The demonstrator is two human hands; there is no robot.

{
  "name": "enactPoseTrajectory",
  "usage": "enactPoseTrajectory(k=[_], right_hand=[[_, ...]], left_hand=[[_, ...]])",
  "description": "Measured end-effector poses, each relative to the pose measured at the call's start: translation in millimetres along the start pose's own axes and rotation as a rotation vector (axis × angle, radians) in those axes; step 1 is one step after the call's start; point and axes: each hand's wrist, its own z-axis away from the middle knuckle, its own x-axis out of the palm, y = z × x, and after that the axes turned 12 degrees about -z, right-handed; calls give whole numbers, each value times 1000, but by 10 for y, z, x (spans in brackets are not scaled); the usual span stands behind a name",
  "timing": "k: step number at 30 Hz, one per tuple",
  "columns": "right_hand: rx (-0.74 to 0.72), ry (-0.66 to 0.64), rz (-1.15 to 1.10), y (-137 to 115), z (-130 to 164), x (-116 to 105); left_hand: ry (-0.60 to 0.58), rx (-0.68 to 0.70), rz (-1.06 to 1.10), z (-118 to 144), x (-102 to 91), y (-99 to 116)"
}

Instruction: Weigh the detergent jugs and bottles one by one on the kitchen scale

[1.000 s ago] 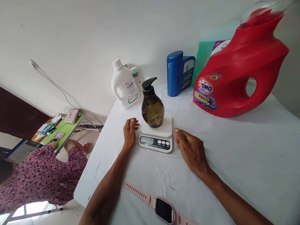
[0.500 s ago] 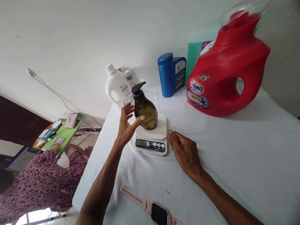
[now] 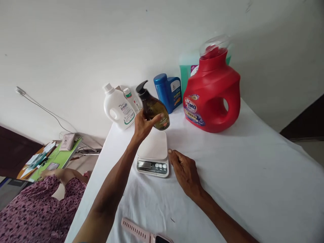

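Above the scale (image 3: 153, 148): pump bottle (image 3: 155, 108) held in the left hand (image 3: 143, 124).
Fingers closed round the body; long axis tilted up-left. Right hand (image 3: 184, 172) rests loosely curled, empty, just beside the scale.

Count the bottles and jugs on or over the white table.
6: brown pump bottle in the left hand; white jug, small white bottle, blue bottle, red jug along the wall; green one behind, mostly hidden.
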Motion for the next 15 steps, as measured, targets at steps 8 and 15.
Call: enactPoseTrajectory(k=[8, 15], right_hand=[[-1, 6, -16, -31, 4, -3], [47, -8, 6, -23, 10, -17]], left_hand=[[-107, -61, -52, -458, 848, -112], [-99, -118, -70, -527, 1048, -182]])
